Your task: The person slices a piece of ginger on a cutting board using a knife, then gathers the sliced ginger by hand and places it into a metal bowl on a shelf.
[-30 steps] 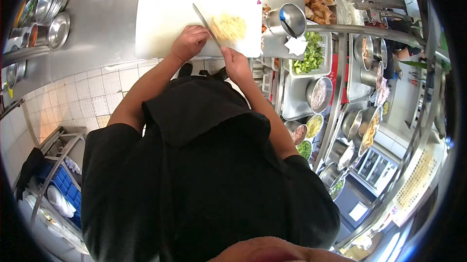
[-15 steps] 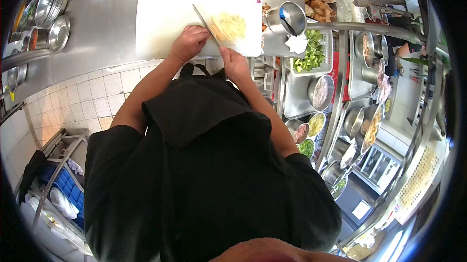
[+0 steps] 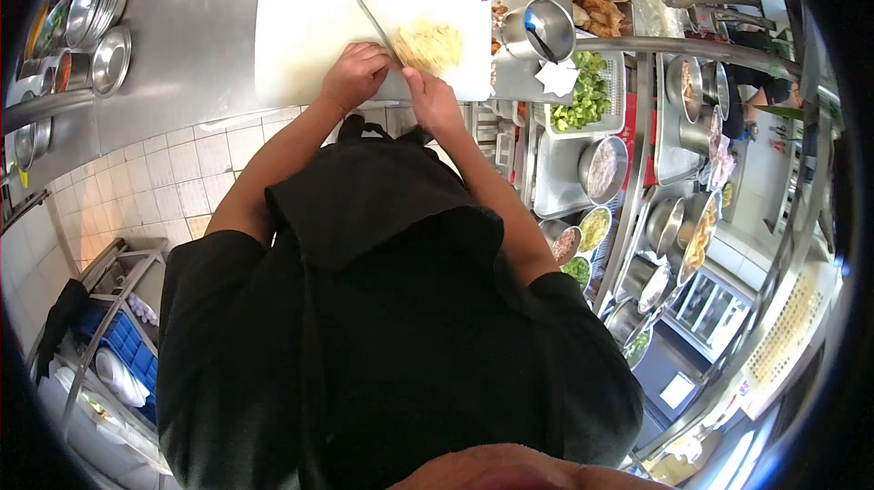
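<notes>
My right hand (image 3: 432, 101) is closed on the handle of a knife (image 3: 375, 24), whose blade points up and to the left over the white cutting board (image 3: 305, 8). Left of the blade, my left hand (image 3: 356, 74) rests at the board's lower part with its fingers curled together; what lies under them is hidden. Pale yellow cut strips (image 3: 430, 46) form a pile just right of the blade.
A metal pot (image 3: 551, 24) with a blue-handled utensil stands right of the board. Beyond it are a basket of green pieces (image 3: 587, 94) and several food bowls. Metal bowls (image 3: 111, 62) are stacked at the left. A metal rail (image 3: 701, 50) crosses at right.
The knife and my right hand have shifted slightly up and left. My left hand has moved up a little. The pile looks slightly changed beside the blade.
</notes>
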`<state>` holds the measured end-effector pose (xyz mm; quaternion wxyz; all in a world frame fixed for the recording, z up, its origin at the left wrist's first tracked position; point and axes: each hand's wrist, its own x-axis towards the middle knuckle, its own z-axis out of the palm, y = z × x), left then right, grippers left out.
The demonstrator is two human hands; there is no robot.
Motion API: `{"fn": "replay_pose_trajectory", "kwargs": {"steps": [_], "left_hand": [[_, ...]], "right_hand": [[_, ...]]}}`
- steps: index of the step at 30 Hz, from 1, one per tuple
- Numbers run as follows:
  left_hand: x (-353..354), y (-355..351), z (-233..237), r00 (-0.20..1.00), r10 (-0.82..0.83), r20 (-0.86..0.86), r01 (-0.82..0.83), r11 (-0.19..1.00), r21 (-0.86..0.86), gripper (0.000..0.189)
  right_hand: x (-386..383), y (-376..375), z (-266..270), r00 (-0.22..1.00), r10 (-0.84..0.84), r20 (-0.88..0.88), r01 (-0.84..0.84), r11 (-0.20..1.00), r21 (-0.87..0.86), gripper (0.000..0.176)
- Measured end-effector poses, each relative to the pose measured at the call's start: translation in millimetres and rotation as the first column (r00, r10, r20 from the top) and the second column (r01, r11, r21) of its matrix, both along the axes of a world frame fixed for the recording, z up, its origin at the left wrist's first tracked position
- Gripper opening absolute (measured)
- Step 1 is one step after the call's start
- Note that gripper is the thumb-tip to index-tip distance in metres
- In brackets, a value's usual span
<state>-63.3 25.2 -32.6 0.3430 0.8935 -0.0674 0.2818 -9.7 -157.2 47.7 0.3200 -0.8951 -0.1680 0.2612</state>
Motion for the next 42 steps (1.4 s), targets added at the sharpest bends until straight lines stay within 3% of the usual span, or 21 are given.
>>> {"fn": "replay_pose_trajectory", "kwargs": {"steps": [3, 8, 15, 21, 24, 27, 42], "left_hand": [[-2.2, 0.9, 0.6, 1.000, 0.001, 0.006, -0.001, 1.000, 0.011, 0.008], [-1.2, -0.9, -2.7, 1.000, 0.014, 0.006, -0.014, 1.000, -0.005, 0.007], [-3.4, -1.4, -2.1, 1.000, 0.008, -0.013, -0.008, 1.000, -0.023, 0.009], [-3.3, 1.0, -2.9, 1.000, 0.004, -0.012, -0.004, 1.000, 0.012, 0.009], [-0.2, 1.3, -6.1, 1.000, -0.002, -0.002, 0.002, 1.000, 0.000, 0.009], [-2.6, 0.8, -5.6, 1.000, 0.009, -0.010, -0.009, 1.000, 0.002, 0.009], [-0.3, 0.8, -5.2, 1.000, -0.012, 0.016, 0.012, 1.000, -0.019, 0.011]], "right_hand": [[-12.9, -16.3, 8.4, 0.999, -0.029, -0.032, 0.031, 0.998, 0.050, 0.056], [-4.5, -6.0, -14.5, 0.999, -0.012, -0.034, 0.011, 1.000, -0.026, 0.056], [-16.0, -17.9, 16.4, 0.997, -0.061, -0.054, 0.061, 0.998, 0.005, 0.055], [1.1, -0.4, -5.1, 0.995, -0.011, -0.103, 0.008, 1.000, -0.029, 0.057], [-0.2, -0.8, 1.3, 1.000, -0.002, -0.020, 0.002, 1.000, 0.013, 0.060], [-5.4, -10.2, 14.9, 0.996, 0.006, -0.086, -0.008, 1.000, -0.026, 0.060], [2.2, 1.5, -4.2, 0.999, 0.033, 0.034, -0.033, 0.999, -0.018, 0.063]]}}
